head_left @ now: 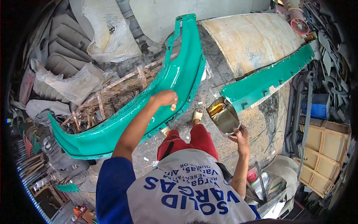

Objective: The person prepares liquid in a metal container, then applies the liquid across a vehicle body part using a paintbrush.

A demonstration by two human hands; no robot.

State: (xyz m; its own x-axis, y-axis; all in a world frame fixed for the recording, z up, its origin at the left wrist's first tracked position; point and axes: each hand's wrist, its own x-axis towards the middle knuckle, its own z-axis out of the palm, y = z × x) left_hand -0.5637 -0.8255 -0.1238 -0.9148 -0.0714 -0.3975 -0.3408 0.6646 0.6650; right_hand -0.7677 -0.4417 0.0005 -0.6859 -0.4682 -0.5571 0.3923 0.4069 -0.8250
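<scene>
My left hand (165,98) is closed in a fist-like curl above a long, curved, glossy green mould (186,71). A small pale spot shows at its fingertips, too small to name. My right hand (241,139) grips the lower edge of a dark metal can (223,118), which is tilted with its open end away from me. Amber liquid (215,109) shows inside the can. Just beyond the can lies the near end of a straight green strip-shaped mould (268,80) with small notches along its edge.
A wooden frame (100,106) supports the curved mould. A large pale panel (253,41) lies ahead. Plastic-wrapped bundles (112,33) are piled at the left. At the right are dark trim parts (296,108), a blue bin (320,104) and a wooden-framed panel (322,153).
</scene>
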